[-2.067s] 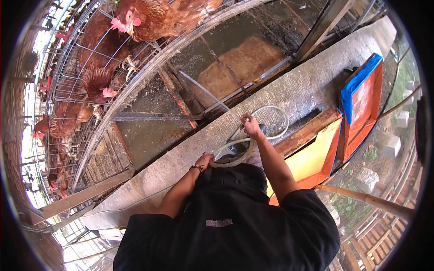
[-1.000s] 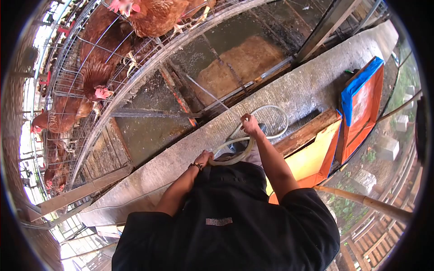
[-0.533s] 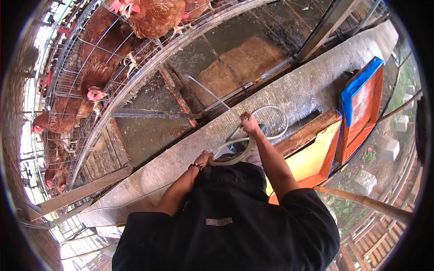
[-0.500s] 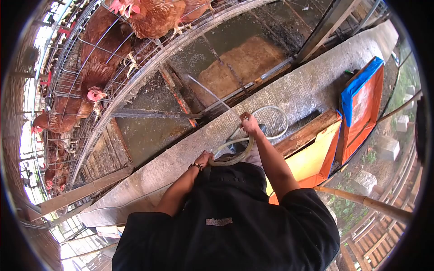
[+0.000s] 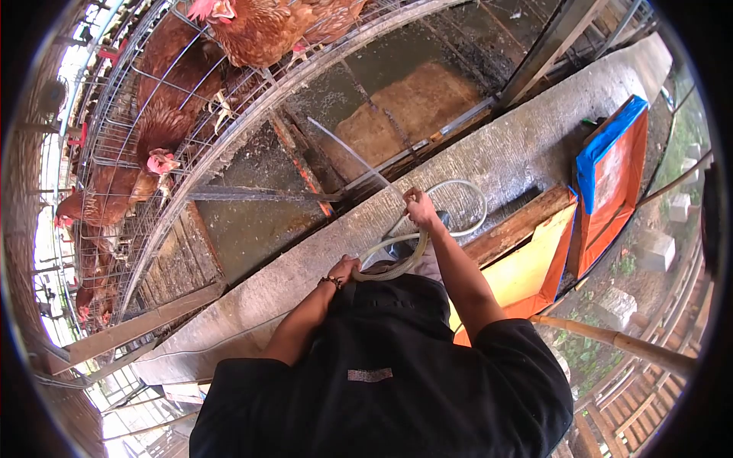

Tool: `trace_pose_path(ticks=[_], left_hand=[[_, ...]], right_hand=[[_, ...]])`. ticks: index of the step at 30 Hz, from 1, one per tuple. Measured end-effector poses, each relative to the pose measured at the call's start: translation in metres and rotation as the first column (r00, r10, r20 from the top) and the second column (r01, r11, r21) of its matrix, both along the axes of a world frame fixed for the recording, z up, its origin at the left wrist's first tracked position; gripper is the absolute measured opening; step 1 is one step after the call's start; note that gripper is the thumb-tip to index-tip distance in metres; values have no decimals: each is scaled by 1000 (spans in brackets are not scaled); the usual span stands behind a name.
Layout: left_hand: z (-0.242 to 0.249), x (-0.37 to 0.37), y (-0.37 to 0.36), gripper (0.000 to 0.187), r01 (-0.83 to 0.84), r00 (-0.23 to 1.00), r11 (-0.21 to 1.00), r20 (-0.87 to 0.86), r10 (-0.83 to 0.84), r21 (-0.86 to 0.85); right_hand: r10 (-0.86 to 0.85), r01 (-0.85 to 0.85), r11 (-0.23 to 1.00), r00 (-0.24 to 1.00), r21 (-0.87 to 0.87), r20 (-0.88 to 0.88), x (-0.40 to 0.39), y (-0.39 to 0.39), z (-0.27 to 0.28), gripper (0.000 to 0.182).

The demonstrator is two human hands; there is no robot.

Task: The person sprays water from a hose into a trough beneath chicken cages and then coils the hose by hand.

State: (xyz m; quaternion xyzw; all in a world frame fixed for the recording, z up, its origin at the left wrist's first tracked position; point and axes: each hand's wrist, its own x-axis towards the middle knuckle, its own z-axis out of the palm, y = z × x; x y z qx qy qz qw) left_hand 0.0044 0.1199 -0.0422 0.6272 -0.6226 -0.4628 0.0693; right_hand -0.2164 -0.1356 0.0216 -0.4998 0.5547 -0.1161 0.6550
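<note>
A pale, see-through hose lies in loops in front of my body, partly on the concrete ledge. My right hand is closed round the hose near its end, and a jet of water runs from there to the upper left over the trough. Lower and to the left, my left hand grips the coiled part of the hose close to my waist. A dark bracelet sits on that wrist. The fingertips of both hands are partly hidden.
Brown hens stand in wire cages at the upper left. Below them is a wet trough with murky water and a brown board. The concrete ledge crosses diagonally. Orange-lined frames and a bamboo pole are at right.
The water jet's far end has shifted slightly left and up. The nearest hen at the top has moved a little. Both hands have stayed almost in place.
</note>
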Motion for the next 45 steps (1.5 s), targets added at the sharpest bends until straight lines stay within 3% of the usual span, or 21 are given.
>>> trace_pose_path(ticks=[27, 30, 33, 36, 39, 42, 45], left_hand=[[-22, 9, 7, 6, -14, 999, 999, -36, 15, 35], [-21, 9, 8, 7, -39, 998, 996, -37, 42, 86], [-60, 19, 13, 8, -186, 951, 899, -157, 266, 396], [-64, 19, 15, 10, -183, 954, 908, -155, 257, 378], [-33, 13, 8, 9, -171, 968, 938, -127, 217, 300], [-17, 10, 5, 7, -23, 998, 993, -58, 30, 112], [-22, 10, 5, 6, -63, 990, 987, -116, 81, 148]], right_hand=[[17, -16, 999, 1000, -50, 9, 12, -7, 17, 22], [18, -17, 998, 1000, -62, 25, 14, -8, 13, 23], [11, -7, 997, 998, -71, 59, 14, -8, 14, 25], [8, -2, 997, 998, -82, 68, 15, -8, 15, 27], [10, -5, 996, 998, -93, 58, 15, -8, 13, 28], [22, -18, 992, 999, -127, 28, 14, -7, 3, 29], [23, -21, 993, 1000, -119, 14, 10, -2, -10, 28]])
